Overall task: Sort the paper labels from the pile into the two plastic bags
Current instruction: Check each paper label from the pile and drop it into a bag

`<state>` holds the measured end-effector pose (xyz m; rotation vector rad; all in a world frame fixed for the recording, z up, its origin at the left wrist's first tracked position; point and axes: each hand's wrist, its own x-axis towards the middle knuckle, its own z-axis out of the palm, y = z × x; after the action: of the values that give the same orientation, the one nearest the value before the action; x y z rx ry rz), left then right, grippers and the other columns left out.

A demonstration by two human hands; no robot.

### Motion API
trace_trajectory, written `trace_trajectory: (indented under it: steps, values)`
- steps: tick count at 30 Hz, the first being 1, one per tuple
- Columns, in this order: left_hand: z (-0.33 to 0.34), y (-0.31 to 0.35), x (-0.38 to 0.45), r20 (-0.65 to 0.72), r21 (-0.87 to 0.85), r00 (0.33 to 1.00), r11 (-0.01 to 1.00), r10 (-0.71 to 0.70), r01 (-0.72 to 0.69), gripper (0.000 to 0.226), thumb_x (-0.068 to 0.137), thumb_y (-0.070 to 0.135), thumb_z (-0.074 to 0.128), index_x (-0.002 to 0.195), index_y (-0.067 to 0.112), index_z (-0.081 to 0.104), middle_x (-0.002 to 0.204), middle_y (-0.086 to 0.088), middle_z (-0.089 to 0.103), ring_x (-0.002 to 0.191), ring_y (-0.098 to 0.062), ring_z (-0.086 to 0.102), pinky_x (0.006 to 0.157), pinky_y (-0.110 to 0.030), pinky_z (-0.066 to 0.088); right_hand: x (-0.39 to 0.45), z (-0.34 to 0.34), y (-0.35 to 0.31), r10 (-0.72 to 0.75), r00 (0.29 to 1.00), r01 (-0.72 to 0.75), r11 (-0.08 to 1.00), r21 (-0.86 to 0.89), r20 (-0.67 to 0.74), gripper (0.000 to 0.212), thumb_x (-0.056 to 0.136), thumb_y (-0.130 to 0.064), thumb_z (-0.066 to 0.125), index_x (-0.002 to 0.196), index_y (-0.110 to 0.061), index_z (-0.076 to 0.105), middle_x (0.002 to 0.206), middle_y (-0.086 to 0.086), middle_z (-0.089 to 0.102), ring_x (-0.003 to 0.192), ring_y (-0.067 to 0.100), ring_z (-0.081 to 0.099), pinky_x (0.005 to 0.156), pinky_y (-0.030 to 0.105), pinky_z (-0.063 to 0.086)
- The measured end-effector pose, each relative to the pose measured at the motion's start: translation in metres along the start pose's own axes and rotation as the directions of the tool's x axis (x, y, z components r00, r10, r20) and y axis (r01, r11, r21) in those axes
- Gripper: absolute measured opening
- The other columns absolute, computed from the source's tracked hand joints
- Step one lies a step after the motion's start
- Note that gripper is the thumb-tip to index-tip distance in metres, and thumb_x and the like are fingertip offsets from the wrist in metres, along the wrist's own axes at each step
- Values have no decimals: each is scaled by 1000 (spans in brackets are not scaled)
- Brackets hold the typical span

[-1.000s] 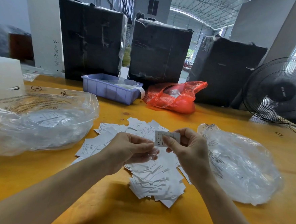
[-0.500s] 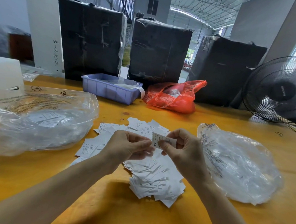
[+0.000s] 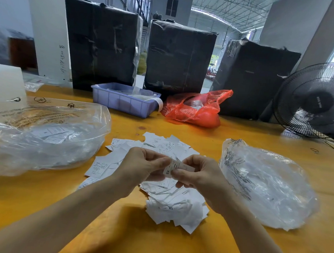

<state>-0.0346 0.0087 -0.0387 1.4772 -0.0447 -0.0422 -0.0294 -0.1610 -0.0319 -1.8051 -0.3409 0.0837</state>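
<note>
Paper label pinched between both hands, left, right, fingers curled

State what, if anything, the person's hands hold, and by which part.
One paper label, marked XS, pinched above the pile: the left hand at its left end, the right hand along its lower edge and right end.

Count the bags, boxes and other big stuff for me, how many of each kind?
Clear plastic bags: 2, left bag and right bag
Red bag: 1
Black wrapped boxes: 3, at and
Purple tray: 1
Fan: 1
Total: 8
The label pile is too jumbled to count.
</note>
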Motion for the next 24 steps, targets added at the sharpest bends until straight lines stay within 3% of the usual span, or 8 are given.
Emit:
trace_trajectory:
  steps: [4, 9, 13, 18, 21, 24]
  values:
    - [-1, 0, 0, 21, 66, 999, 997, -29, 28, 10, 80, 11, 68, 87, 5, 73, 83, -14, 74, 68, -19, 71, 58, -24, 58, -1, -4, -1, 92, 993, -95, 995, 34, 76, 23, 71, -2, 78, 85, 2, 60, 62, 5, 67, 53, 17, 63, 61, 33, 48]
    - [-1, 0, 0, 69, 143, 997, 989, -40, 30, 7, 83, 11, 67, 84, 9, 73, 78, -10, 74, 66, -14, 71, 58, -24, 58, -2, -9, -3, 119, 984, -114, 992, -45, 132, 25, 65, -4, 83, 82, -4, 64, 66, 8, 68, 55, 16, 61, 64, 33, 47]
    - [0, 1, -3, 153, 169, 986, 985, -59, 33, 8, 85, 11, 65, 84, 11, 73, 81, -10, 75, 72, -20, 73, 62, -26, 59, -2, -10, -5, 77, 993, -74, 996, -39, 85, 34, 62, -3, 84, 89, 0, 63, 69, 13, 68, 56, 20, 60, 66, 37, 46]
    - [1, -1, -3, 139, 190, 990, 982, -31, 4, 9, 86, 10, 64, 86, 8, 74, 86, -15, 74, 75, -23, 72, 66, -29, 60, -3, -10, -6, 55, 993, -40, 990, -138, 108, 38, 65, -2, 82, 96, 0, 60, 61, 9, 67, 51, 16, 60, 52, 23, 47]
    - [0, -2, -3, 153, 214, 988, 977, -29, -5, 9, 85, 12, 65, 84, 9, 74, 84, -13, 74, 75, -22, 72, 65, -28, 59, -2, -7, -5, 15, 995, 5, 979, -203, 94, 36, 68, -5, 81, 98, -3, 61, 67, 8, 68, 56, 16, 61, 59, 30, 51]
    - [4, -6, -5, 176, 184, 984, 983, -30, -3, 12, 83, 16, 68, 84, 6, 74, 79, -14, 74, 71, -21, 72, 60, -25, 57, -2, -3, -5, -87, 990, 119, 935, -333, 110, 24, 77, -13, 76, 97, -5, 67, 80, 11, 68, 74, 19, 66, 72, 35, 55]
